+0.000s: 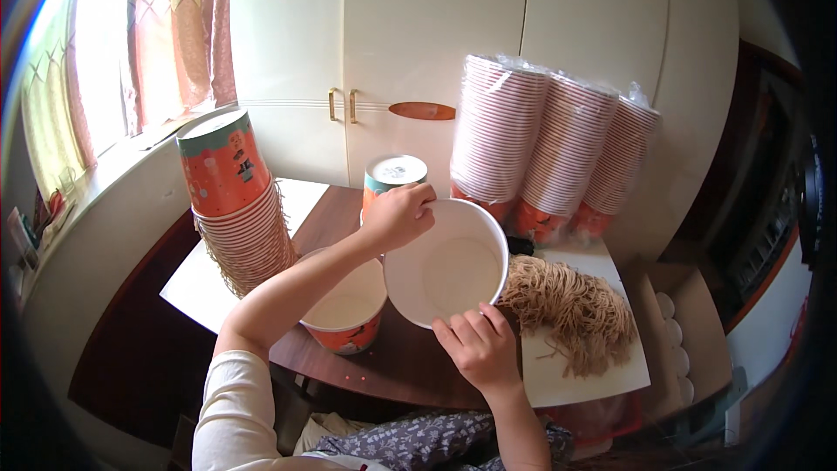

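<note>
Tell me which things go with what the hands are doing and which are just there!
Probably in use:
held bucket, left hand and right hand on its rim
upright bucket
upside-down bucket stack
wrapped bucket stacks
stringy bundle

Seemingly just there:
curtains
cupboard

Saw a brown-and-white table [418, 379] mid-frame, bearing stacked tubs [240, 218] at left, an open tub [347, 338] centrally, tan strands [580, 314] and wrapped stacks [554, 144] at right.

Runs from a tub stack [240, 218] at the bench's [418, 377] left, past a standing tub [347, 318] and held tub [446, 263], to a strand bundle [573, 314] before wrapped stacks [562, 148] at right.
</note>
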The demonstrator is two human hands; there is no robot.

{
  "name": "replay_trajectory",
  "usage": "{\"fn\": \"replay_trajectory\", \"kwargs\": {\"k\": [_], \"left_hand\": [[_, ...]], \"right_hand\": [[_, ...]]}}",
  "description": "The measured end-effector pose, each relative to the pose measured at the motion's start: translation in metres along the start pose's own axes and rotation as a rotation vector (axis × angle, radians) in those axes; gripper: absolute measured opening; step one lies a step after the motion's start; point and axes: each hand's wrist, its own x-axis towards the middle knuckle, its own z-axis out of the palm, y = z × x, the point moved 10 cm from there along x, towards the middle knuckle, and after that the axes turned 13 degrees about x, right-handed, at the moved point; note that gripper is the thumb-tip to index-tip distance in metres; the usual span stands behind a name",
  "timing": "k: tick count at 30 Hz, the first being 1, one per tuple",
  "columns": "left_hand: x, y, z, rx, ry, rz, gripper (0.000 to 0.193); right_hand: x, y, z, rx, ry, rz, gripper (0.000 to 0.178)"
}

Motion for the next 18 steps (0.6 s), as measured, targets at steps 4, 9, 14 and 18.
{"fn": "replay_trajectory", "kwargs": {"k": [4,9,14,18], "left_hand": [[-0.004,0.012,-0.012,0.087,0.084,0.010,0.011],[-0.004,0.013,-0.012,0.142,0.100,0.004,0.012],[-0.002,-0.001,-0.010,0.030,0.031,-0.116,0.013],[0.000,-0.009,-0.001,-0.052,-0.101,-0.193,0.014]], "right_hand": [[0.000,-0.004,0.000,0.005,0.009,-0.010,0.011],[0.000,-0.006,0.003,0.002,-0.001,-0.017,0.011],[0.000,-0.008,0.000,0.000,-0.003,-0.021,0.012],[-0.001,-0.007,0.001,0.005,-0.004,-0.020,0.012]]}}
